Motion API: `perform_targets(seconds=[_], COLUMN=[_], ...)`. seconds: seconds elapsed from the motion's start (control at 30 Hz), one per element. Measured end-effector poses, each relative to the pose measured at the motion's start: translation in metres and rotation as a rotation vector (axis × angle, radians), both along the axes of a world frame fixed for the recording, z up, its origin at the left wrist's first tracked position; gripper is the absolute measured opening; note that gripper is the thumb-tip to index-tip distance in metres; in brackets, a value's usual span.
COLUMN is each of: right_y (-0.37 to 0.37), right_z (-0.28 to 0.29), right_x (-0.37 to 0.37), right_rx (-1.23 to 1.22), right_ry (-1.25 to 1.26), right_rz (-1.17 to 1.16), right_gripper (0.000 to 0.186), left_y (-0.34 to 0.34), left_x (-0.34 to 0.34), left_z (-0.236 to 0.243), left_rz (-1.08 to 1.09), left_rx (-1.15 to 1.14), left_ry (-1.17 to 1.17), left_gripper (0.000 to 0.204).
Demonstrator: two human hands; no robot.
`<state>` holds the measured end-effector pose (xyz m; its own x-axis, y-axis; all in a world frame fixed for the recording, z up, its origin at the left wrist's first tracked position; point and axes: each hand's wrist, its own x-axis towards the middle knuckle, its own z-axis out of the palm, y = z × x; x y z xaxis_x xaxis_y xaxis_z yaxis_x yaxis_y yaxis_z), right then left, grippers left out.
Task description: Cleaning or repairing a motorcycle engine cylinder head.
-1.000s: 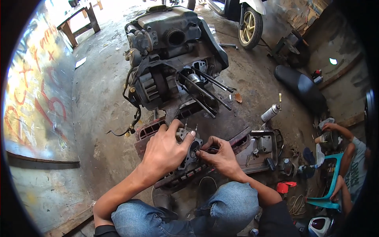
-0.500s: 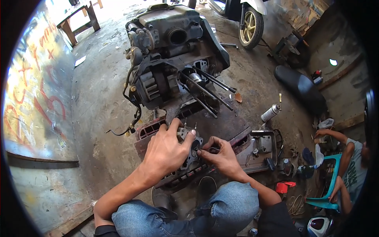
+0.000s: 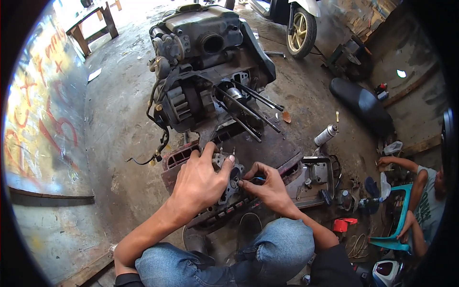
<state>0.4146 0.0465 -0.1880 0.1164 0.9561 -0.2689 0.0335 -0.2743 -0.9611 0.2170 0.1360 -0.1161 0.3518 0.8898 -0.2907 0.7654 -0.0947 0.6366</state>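
My left hand point(image 3: 201, 179) grips a metal cylinder head point(image 3: 234, 177) with its fingers over the top edge. My right hand point(image 3: 267, 189) has thumb and forefinger pinched at the round recess in that part; what they hold is hidden, though a small blue bit point(image 3: 259, 179) shows behind the fingers. The part rests on a worn reddish-brown platform point(image 3: 173, 173). Beyond it stands a large engine assembly point(image 3: 201, 38) with long studs and an exposed piston point(image 3: 233, 93).
A metal casing point(image 3: 315, 177), spray can point(image 3: 326, 135) and red object point(image 3: 342, 225) lie to my right, near a black seat point(image 3: 358, 105). Another person point(image 3: 423, 191) is beside a teal plastic chair point(image 3: 397, 229). A painted wall point(image 3: 43, 119) runs left; a motorbike wheel point(image 3: 301, 33) is behind.
Both my hands stay almost in place, with slight finger shifts. The other person's arm has stretched further left. The whole view has shifted slightly.
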Motion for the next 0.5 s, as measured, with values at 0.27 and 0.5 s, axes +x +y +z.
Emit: perform_targets(seconds=[0.27, 0.5], right_y=[-0.002, 0.004], right_z=[0.004, -0.004], right_x=[0.001, 0.002], right_rx=[-0.002, 0.14], right_ry=[0.019, -0.182], right_rz=[0.018, 0.013], right_gripper=[0.02, 0.021], left_y=[0.0, 0.002], left_x=[-0.001, 0.0], left_z=[0.001, -0.001], left_rz=[-0.003, -0.012], left_rx=[0.006, 0.006], left_ry=[-0.013, -0.008], left_gripper=[0.057, 0.055])
